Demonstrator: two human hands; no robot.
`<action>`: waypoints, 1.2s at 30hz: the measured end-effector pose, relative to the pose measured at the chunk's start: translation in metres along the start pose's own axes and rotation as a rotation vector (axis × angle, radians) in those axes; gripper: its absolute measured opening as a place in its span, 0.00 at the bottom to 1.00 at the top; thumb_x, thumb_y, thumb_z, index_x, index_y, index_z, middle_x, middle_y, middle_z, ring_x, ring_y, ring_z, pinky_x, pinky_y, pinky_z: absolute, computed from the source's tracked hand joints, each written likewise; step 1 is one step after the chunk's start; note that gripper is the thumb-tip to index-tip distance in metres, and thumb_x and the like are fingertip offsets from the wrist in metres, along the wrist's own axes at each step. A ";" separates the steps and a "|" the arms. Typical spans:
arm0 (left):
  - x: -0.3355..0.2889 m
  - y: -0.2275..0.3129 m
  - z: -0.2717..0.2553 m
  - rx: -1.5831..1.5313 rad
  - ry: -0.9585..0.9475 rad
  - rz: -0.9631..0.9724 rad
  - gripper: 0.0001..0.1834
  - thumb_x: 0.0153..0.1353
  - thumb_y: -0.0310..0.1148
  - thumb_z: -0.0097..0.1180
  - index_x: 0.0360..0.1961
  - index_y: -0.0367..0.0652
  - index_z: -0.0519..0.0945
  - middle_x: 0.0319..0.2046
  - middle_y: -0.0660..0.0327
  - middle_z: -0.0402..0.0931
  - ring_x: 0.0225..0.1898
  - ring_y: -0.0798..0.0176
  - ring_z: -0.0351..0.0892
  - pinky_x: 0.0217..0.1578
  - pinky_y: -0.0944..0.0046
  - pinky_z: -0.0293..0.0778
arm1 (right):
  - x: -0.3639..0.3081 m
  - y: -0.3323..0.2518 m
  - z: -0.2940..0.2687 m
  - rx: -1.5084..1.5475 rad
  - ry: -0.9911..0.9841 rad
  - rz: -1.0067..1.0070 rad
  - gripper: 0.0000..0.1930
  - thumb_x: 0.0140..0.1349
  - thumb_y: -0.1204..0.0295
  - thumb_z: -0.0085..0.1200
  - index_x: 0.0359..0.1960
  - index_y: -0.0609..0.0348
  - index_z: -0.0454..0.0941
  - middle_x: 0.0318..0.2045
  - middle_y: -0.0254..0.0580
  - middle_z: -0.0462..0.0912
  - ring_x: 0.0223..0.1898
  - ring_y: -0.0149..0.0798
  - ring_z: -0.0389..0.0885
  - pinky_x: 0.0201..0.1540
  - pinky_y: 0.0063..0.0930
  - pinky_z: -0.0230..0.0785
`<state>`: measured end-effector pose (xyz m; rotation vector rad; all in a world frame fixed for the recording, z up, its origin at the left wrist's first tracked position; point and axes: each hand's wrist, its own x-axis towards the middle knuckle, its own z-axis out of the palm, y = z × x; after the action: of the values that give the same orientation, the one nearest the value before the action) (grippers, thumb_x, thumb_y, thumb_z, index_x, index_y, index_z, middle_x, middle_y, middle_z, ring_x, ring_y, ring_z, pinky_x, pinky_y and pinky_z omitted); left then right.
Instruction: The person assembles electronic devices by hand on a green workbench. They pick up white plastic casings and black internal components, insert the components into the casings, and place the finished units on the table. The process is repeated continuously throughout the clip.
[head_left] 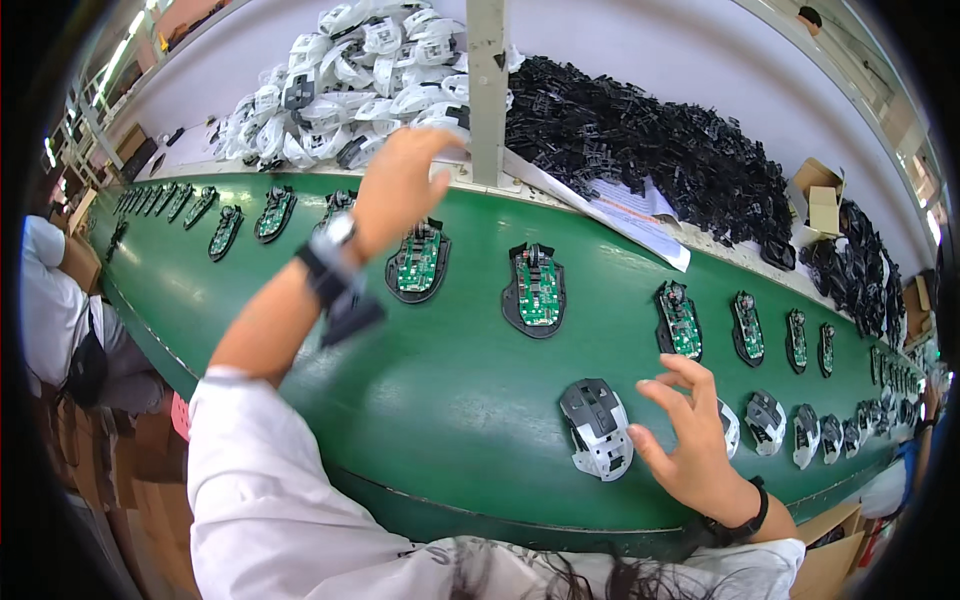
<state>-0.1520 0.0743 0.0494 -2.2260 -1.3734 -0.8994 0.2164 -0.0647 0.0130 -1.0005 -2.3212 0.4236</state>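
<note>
Hovering beside shell: right grip

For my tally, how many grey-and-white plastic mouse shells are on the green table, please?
At least 6 shells: one left of the right hand, one partly behind it, four farther right; beyond those, more overlap, some perhaps hidden.
</note>
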 end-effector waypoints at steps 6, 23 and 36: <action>0.044 -0.106 0.060 0.288 -0.334 -0.198 0.29 0.43 0.21 0.57 0.51 0.45 0.71 0.46 0.52 0.71 0.47 0.46 0.73 0.48 0.52 0.72 | 0.010 -0.002 -0.003 -0.102 0.247 -0.398 0.16 0.44 0.81 0.62 0.38 0.59 0.79 0.47 0.50 0.71 0.47 0.49 0.74 0.43 0.38 0.72; -0.023 -0.069 -0.037 -0.298 0.008 -0.504 0.18 0.53 0.30 0.57 0.47 0.39 0.77 0.33 0.57 0.80 0.33 0.63 0.79 0.37 0.65 0.73 | 0.134 0.290 -0.045 -0.512 0.165 0.290 0.10 0.48 0.80 0.52 0.34 0.60 0.77 0.31 0.50 0.80 0.39 0.54 0.78 0.43 0.43 0.70; -0.124 0.061 -0.064 -1.959 -0.015 -1.164 0.24 0.62 0.31 0.47 0.59 0.41 0.62 0.53 0.52 0.70 0.50 0.52 0.75 0.45 0.50 0.78 | 0.121 0.168 -0.024 0.037 0.244 0.404 0.10 0.51 0.81 0.48 0.36 0.62 0.73 0.28 0.39 0.75 0.29 0.32 0.74 0.35 0.26 0.69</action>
<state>-0.1581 -0.0728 0.0112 -1.6253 -2.0806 -3.8467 0.2574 0.1387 -0.0048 -1.4231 -1.8880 0.4692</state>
